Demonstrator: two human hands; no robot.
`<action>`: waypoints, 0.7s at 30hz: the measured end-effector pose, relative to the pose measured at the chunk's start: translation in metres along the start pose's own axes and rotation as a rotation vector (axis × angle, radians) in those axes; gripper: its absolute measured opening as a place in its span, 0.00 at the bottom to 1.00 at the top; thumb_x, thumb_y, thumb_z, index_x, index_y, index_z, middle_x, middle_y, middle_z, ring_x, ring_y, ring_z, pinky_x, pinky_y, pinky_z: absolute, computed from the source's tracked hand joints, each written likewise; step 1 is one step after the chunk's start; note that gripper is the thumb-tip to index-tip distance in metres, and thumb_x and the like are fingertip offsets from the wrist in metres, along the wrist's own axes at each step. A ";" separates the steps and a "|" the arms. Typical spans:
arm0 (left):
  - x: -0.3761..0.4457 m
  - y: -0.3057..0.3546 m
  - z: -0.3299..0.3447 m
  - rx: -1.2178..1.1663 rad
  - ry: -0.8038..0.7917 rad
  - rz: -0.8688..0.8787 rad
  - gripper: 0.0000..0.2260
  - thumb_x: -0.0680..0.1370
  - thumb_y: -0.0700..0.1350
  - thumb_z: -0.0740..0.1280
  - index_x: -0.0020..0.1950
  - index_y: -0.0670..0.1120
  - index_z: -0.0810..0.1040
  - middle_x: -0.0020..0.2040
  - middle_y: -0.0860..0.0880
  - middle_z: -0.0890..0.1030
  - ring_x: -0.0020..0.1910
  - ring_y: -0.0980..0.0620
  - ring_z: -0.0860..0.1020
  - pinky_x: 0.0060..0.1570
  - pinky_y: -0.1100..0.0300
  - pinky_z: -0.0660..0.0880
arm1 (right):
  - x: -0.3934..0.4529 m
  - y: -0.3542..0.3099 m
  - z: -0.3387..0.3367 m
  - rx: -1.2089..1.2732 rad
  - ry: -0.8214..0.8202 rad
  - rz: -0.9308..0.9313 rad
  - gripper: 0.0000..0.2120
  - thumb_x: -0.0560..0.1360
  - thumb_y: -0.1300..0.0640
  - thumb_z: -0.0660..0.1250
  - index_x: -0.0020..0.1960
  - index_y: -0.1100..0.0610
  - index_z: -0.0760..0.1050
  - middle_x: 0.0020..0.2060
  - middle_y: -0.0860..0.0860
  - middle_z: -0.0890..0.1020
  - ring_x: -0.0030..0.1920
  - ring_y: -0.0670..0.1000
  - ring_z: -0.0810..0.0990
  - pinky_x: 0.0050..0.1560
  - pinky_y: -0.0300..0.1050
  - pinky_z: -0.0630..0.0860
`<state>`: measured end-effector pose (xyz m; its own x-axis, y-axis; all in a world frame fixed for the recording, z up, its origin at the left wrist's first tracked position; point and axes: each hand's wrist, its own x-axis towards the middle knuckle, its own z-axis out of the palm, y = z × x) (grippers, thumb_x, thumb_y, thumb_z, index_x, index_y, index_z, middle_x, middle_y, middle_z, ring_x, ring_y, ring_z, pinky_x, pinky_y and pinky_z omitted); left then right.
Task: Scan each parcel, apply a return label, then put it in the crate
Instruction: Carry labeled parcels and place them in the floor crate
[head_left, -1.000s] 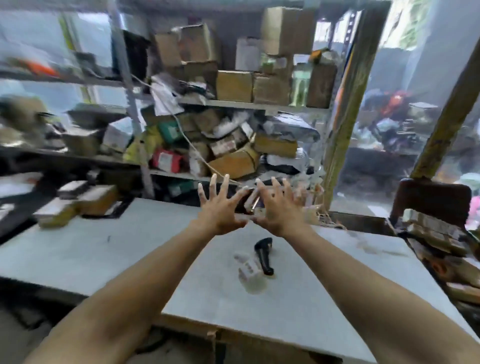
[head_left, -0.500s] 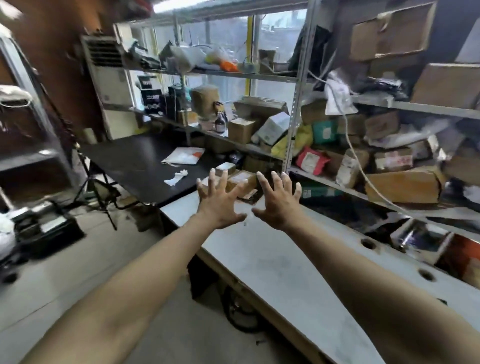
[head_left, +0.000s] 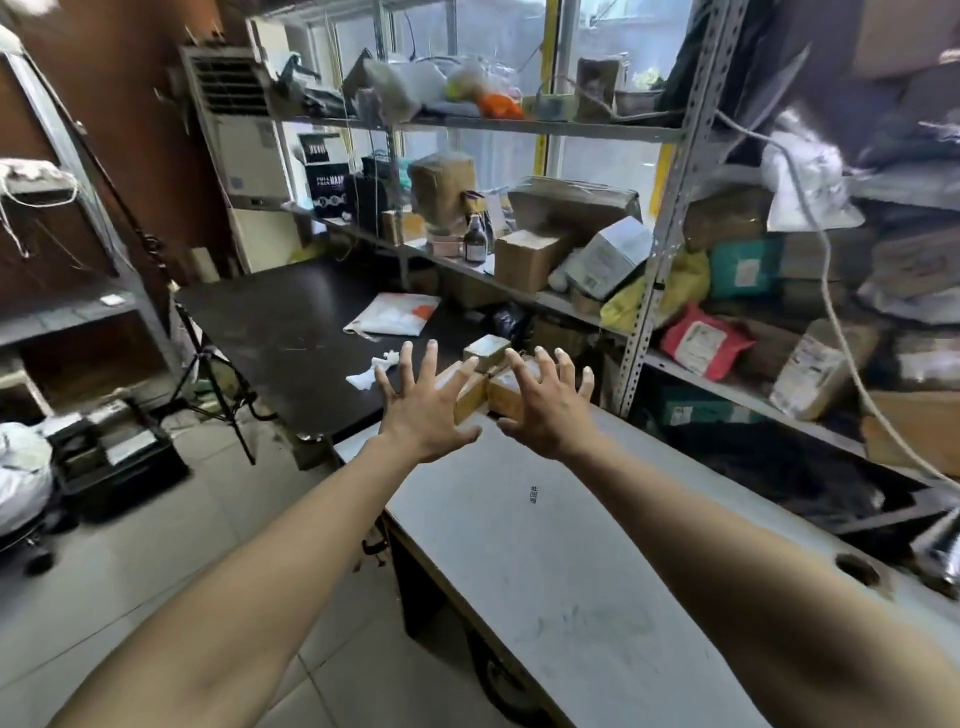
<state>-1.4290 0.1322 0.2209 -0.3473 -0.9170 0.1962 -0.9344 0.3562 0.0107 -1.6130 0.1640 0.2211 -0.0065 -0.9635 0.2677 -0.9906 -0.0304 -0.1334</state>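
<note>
At table's far end: small parcels, newly in view after leftward turn; left hand and right hand splayed, empty; pickup pending.

There is a single view, taken from the person's head and aimed forward and down along both outstretched arms. The left hand and right hand sit near the middle of the picture, close to the lens, with the forearms running out of the bottom corners. The grey bench slants away from lower right, the floor fills the lower left, and the shelving stands farther off across the top. Wide-angle bending curves the edges.
</note>
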 end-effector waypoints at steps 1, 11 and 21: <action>0.013 -0.004 0.002 -0.002 -0.002 0.002 0.40 0.74 0.68 0.63 0.80 0.64 0.45 0.81 0.42 0.41 0.78 0.34 0.35 0.70 0.25 0.41 | 0.014 0.003 0.003 0.001 -0.007 0.014 0.44 0.73 0.37 0.69 0.79 0.43 0.47 0.79 0.57 0.53 0.79 0.62 0.47 0.74 0.70 0.46; 0.125 -0.079 0.049 -0.011 -0.089 0.013 0.43 0.74 0.68 0.64 0.80 0.61 0.42 0.82 0.42 0.40 0.78 0.34 0.36 0.71 0.26 0.42 | 0.121 -0.002 0.069 0.017 -0.108 0.101 0.45 0.72 0.37 0.69 0.79 0.42 0.46 0.79 0.56 0.53 0.79 0.61 0.47 0.74 0.71 0.48; 0.223 -0.158 0.097 -0.100 -0.163 0.078 0.45 0.74 0.67 0.65 0.81 0.60 0.42 0.82 0.41 0.40 0.78 0.34 0.35 0.71 0.28 0.39 | 0.206 -0.029 0.138 0.028 -0.138 0.287 0.45 0.71 0.35 0.69 0.79 0.43 0.49 0.78 0.57 0.56 0.79 0.60 0.49 0.74 0.72 0.47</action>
<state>-1.3667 -0.1456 0.1674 -0.4344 -0.8999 0.0391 -0.8943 0.4361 0.1003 -1.5665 -0.0701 0.1486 -0.2644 -0.9607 0.0839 -0.9469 0.2421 -0.2116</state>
